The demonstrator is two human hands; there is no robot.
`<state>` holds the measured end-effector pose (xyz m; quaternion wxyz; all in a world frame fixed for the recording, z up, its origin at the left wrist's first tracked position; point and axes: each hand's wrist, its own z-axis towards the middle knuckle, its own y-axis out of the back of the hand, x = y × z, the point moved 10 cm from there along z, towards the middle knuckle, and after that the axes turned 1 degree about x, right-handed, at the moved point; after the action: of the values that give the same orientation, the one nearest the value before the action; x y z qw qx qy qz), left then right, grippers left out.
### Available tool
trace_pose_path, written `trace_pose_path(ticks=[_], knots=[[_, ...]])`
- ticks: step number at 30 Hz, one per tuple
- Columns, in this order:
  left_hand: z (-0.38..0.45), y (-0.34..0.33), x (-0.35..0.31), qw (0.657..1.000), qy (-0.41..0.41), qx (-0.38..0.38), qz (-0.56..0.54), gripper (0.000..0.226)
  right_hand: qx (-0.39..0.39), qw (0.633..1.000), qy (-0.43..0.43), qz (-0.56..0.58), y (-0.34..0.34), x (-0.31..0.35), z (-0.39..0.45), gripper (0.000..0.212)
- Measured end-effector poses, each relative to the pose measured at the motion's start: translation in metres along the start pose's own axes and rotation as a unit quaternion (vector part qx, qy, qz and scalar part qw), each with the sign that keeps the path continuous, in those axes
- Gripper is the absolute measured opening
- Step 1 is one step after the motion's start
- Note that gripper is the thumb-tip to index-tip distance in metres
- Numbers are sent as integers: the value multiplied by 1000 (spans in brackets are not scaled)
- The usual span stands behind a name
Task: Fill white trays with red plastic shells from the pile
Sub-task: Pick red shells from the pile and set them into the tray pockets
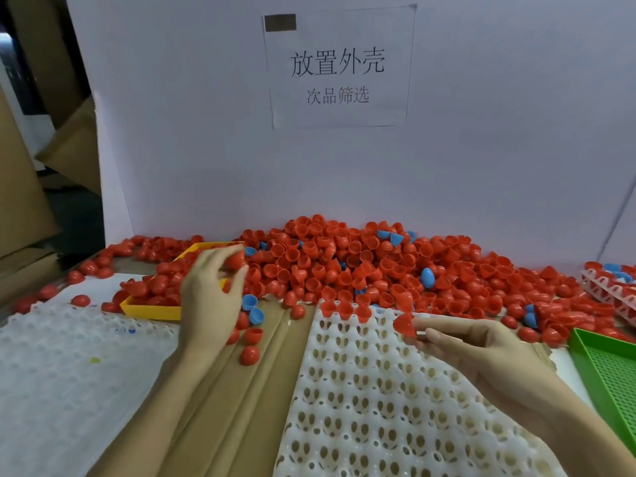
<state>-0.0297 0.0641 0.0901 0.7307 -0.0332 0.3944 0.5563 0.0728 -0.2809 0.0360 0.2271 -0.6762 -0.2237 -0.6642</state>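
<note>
Over the white tray my right hand pinches one red shell, ready for an empty hole. Farther, my left hand grasps another shell at the pile.

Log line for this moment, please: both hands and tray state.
left hand: grip on red shell at pile | right hand: grip on red shell over white tray | tray: three shells in far row, rest empty
</note>
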Motion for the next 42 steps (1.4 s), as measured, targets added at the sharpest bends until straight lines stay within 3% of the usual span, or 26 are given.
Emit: trace_pose_path(ticks=[2,4,6,8,10,13,17,20,23,27,31,33,37,42], knots=[[9,13,33,987,6,-6,164,39,3,1000,-5,2,-1,-1,0,29],[5,0,63,960,42,75,265,53,1,1000,-6,2,-2,-2,0,28],[-2,-14,73,944,54,131,297,61,-1,1000,-7,-5,-3,-2,-2,27],[-4,-20,54,946,9,133,294,59,1,1000,-5,-18,-5,1,-3,25],[-8,-27,21,959,-39,123,252,54,-4,999,0,-32,-6,4,-5,23],[-33,-49,-41,980,-92,157,77,44,-4,997,11,-72,-12,10,-9,20],[-90,-93,-114,941,-156,293,-71,41,22,985,32,-166,-26,17,-14,19],[-108,-100,-127,936,-158,289,-125,31,38,970,65,-232,-34,18,-13,25],[-105,-95,-122,950,-135,237,-154,12,7,946,112,-304,-32,21,-11,30],[-101,-98,-104,954,-51,220,-198,8,4,913,161,-374,-37,24,-12,33],[-102,-103,-97,942,1,238,-239,13,0,923,160,-350,-38,23,-13,25],[-104,-104,-101,933,-7,259,-248,19,-9,924,164,-344,-41,24,-15,22],[-109,-105,-107,930,-16,271,-247,18,-12,893,178,-414,-54,17,-14,36],[-108,-98,-112,931,-38,267,-247,22,-45,866,176,-466,-55,15,-10,23]])
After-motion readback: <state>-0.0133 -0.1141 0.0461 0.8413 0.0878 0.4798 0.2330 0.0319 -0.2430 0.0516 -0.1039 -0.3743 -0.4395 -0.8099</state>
